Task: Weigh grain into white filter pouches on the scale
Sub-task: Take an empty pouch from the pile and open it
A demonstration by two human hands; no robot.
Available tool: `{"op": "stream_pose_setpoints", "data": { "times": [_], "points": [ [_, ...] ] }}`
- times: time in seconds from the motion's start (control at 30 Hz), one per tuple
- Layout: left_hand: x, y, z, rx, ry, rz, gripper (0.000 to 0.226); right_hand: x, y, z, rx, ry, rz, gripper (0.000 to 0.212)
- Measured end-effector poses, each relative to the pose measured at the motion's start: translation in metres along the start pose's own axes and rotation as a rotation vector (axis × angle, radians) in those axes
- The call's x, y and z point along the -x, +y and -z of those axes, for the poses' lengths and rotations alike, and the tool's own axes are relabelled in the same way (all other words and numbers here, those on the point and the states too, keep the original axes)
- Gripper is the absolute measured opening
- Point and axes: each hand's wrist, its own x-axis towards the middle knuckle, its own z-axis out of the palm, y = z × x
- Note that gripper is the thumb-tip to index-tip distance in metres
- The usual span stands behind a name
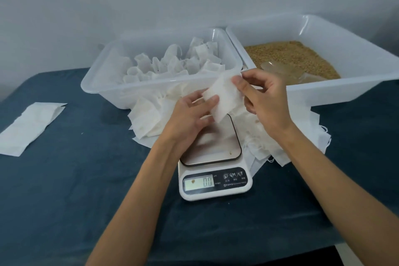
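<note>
Scale (216, 179) platform is partly hidden by the left hand (190, 114) and the held pouch (224, 97). Display digits look like 0.0, but button labels and small print are too small to read. A small brown speck sits on the display; can't tell what it is. Loose pouch pile (259, 142) runs behind the scale and under both wrists, so no count is possible. Right tub (323, 93) is cut off at the frame's right edge. A clear scoop (280, 71) in the grain (291, 56) is faint, partly behind the right hand (263, 97). Both forearms are cropped at the bottom edge. Flat white sheet (30, 127) is cut by the left edge.
</note>
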Motion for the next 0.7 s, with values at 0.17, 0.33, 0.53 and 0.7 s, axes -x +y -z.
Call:
{"op": "stream_pose_setpoints", "data": {
  "times": [0.17,0.33,0.53,0.7],
  "points": [
    [-0.001,-0.001,0.003,-0.242,0.201,-0.195,0.015,0.002,0.006,0.004,0.026,0.022,0.0,0.008],
    [0.002,0.0,-0.003,-0.235,0.273,-0.264,0.029,0.003,0.007,0.004,0.132,0.046,0.025,0.009],
    [0.006,0.002,-0.007,-0.332,0.326,-0.381,0.039,0.004,0.008,0.003,0.175,0.004,0.031,0.015],
    [0.005,0.002,-0.009,-0.312,0.29,-0.416,0.009,0.001,0.01,0.01,0.116,0.093,-0.144,0.026]
  ]
}}
